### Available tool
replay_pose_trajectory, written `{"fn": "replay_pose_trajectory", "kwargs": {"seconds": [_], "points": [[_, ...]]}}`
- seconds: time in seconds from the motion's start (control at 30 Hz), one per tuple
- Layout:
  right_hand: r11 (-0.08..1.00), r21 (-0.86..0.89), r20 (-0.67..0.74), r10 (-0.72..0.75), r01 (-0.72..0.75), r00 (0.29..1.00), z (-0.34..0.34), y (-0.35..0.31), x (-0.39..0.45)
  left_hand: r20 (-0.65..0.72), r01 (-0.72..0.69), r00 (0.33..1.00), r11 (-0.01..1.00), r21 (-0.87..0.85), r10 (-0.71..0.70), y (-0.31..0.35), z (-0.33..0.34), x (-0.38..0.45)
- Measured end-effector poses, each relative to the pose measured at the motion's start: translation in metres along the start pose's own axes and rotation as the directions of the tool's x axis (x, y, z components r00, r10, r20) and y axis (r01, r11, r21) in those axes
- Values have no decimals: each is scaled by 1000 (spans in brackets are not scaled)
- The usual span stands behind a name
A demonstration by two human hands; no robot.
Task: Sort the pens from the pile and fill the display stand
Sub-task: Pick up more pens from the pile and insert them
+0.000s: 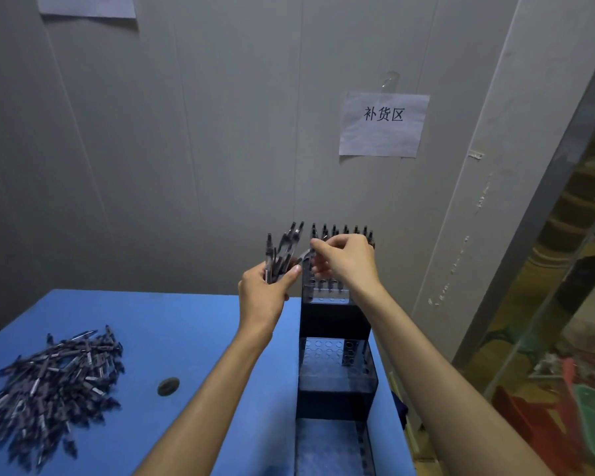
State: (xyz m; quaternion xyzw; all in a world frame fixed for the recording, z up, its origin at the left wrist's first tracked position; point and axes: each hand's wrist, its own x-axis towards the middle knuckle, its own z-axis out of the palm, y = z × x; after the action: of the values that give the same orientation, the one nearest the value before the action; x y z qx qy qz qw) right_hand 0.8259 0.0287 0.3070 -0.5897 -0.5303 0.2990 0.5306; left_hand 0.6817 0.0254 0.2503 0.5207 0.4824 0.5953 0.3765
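Note:
A stepped black display stand point(335, 324) with clear perforated tiers stands at the right of the blue table point(172, 324). Its top tier holds a row of dark pens point(344, 231) standing upright. My left hand point(265, 293) grips a bunch of pens point(282, 250) just left of that tier, fanned upward. My right hand point(347, 259) pinches one pen point(306, 257) between the bunch and the top tier's left end. A large pile of dark pens point(52, 383) lies at the table's left. The lower tiers' holes look mostly bare.
A round dark grommet point(168, 386) sits in the table between pile and stand. A grey wall with a paper sign point(383, 124) rises behind. Right of the table, past a glass panel, lie red and green plastic items point(584, 417).

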Motion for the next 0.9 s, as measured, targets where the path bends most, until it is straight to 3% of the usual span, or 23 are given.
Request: {"fn": "replay_pose_trajectory", "kwargs": {"seconds": [0.13, 0.23, 0.33, 0.47, 0.9], "points": [[981, 194, 17, 29, -32, 999, -2, -3, 6, 13, 16, 1000, 998, -54, -16, 1, -4, 3], [972, 232, -87, -23, 43, 996, -8, -7, 14, -30, 63, 998, 997, -37, -64, -4, -13, 9], [979, 28, -194, -195, 204, 961, -16, -10, 21, -40, 129, 991, 992, 6, -128, -13, -26, 16], [898, -265, -163, -400, 351, 902, -18, -8, 23, 29, 187, 982, 982, -36, -186, -23, -38, 16], [851, -380, -10, -395, 362, 919, 0, 11, 17, 74, 119, 991, 991, -60, -114, -22, -34, 10]]}}
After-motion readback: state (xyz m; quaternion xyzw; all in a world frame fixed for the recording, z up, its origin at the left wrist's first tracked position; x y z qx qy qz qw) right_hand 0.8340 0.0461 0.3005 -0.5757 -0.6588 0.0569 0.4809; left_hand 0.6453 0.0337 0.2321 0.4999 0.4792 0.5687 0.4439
